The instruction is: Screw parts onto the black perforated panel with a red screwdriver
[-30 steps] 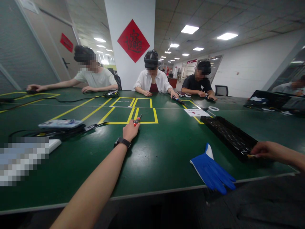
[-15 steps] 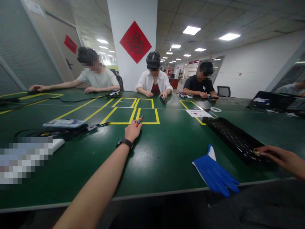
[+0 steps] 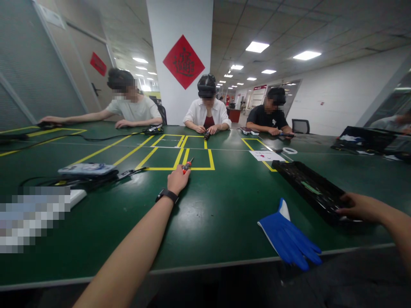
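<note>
My left hand [image 3: 177,179] is stretched far across the green table [image 3: 212,214], closed on a small red-and-black screwdriver [image 3: 187,165] that points at the yellow tape squares. A black watch sits on that wrist. My right hand [image 3: 358,206] rests on the near end of a long black tray [image 3: 308,186] at the right, fingers curled over its edge; what they hold, if anything, is hidden. A blue glove [image 3: 290,241] lies near the front edge between my arms.
A stack of flat devices with cables [image 3: 86,171] lies at the left. Three people sit along the far side, hands on the table. A white sheet [image 3: 266,155] and a roll of tape [image 3: 290,150] lie beyond the tray.
My right hand shifted slightly along the tray's near end. My left hand stays on the screwdriver. The person in white across the table drew both hands together.
</note>
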The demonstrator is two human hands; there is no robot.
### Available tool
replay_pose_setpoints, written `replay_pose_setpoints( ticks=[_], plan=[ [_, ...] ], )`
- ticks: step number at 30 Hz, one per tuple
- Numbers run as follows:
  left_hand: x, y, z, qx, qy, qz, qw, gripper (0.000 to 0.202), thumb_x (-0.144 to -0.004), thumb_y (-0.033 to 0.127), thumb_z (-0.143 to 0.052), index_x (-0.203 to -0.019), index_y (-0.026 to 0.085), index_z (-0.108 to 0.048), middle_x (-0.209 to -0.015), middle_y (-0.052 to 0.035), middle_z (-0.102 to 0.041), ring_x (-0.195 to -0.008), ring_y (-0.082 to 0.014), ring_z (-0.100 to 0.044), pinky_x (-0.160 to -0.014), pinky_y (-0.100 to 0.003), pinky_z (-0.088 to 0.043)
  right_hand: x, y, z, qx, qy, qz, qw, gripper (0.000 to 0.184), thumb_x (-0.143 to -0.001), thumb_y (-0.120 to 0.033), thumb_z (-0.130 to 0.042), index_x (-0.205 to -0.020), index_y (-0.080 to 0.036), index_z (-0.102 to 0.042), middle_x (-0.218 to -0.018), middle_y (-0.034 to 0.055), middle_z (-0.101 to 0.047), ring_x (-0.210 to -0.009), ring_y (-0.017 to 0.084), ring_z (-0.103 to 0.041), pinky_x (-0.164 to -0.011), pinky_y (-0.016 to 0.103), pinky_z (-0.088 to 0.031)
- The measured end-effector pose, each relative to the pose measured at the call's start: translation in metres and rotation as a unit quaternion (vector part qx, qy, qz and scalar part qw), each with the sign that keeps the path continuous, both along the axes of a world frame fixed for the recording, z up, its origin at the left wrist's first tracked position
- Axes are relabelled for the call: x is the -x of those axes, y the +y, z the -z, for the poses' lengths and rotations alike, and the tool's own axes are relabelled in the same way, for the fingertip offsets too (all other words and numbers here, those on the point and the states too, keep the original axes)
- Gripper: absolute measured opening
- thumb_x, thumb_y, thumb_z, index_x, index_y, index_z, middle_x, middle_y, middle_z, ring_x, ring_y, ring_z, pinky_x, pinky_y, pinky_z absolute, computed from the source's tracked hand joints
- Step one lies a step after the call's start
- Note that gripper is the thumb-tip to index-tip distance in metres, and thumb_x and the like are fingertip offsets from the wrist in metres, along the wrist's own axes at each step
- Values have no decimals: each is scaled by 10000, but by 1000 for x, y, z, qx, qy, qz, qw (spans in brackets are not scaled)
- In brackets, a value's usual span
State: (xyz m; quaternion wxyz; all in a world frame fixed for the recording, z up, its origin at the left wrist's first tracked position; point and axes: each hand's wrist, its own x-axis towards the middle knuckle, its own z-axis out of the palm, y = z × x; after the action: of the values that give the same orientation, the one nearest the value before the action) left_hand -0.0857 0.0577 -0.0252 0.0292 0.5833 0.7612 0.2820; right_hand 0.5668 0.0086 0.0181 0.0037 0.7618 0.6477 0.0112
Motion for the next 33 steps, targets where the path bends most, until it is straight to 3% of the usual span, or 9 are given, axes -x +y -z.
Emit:
replay_pose_setpoints(
  ticks=[3,6,12,18,27,33],
  plan=[
    [0,1,1,-1,4,-3,1000,432,-851,497,-342,-1155,212,-454,-1058,-113,-640,-991,-259,-587,-794,-344,-411,-16,-8,5,74,15,25,997,348,-528,-428,-659,-773,-182,-656,-800,104,-694,-754,287,-650,-667,366,-487],
    [1,1,1,-1,5,-1,1000,434,-849,500,-339,-1154,212,-453,-1049,-113,-642,-982,-259,-590,-786,-343,-413,-18,-13,4,48,32,7,998,217,-548,-332,-624,-726,-220,-674,-787,73,-706,-770,286,-656,-690,372,-485],
    [1,1,2,-4,8,2,1000,428,-848,504,-336,-1143,218,-455,-1032,-106,-646,-964,-264,-595,-768,-341,-419,-17,-18,-1,33,57,-12,998,252,-571,-335,-610,-776,-213,-693,-803,63,-711,-801,277,-656,-715,361,-489],
    [0,2,1,3,4,2,1000,435,-848,505,-337,-1153,217,-451,-1040,-107,-644,-968,-266,-593,-772,-344,-417,-35,-20,0,60,140,-31,988,331,-588,-356,-630,-885,-220,-685,-895,51,-711,-875,267,-651,-762,333,-489],
    [0,2,1,2,4,2,1000,431,-843,507,-345,-1146,219,-452,-1029,-106,-648,-962,-272,-596,-774,-352,-416,-29,-16,4,31,91,9,995,258,-578,-286,-578,-796,-212,-696,-825,58,-712,-829,272,-655,-735,357,-485],
    [0,1,0,-2,5,2,1000,425,-848,495,-342,-1149,216,-454,-1030,-105,-648,-974,-266,-594,-770,-340,-418,-30,-15,-2,35,130,-5,991,293,-561,-340,-592,-794,-201,-703,-789,71,-713,-754,261,-661,-664,327,-501]
  ],
)
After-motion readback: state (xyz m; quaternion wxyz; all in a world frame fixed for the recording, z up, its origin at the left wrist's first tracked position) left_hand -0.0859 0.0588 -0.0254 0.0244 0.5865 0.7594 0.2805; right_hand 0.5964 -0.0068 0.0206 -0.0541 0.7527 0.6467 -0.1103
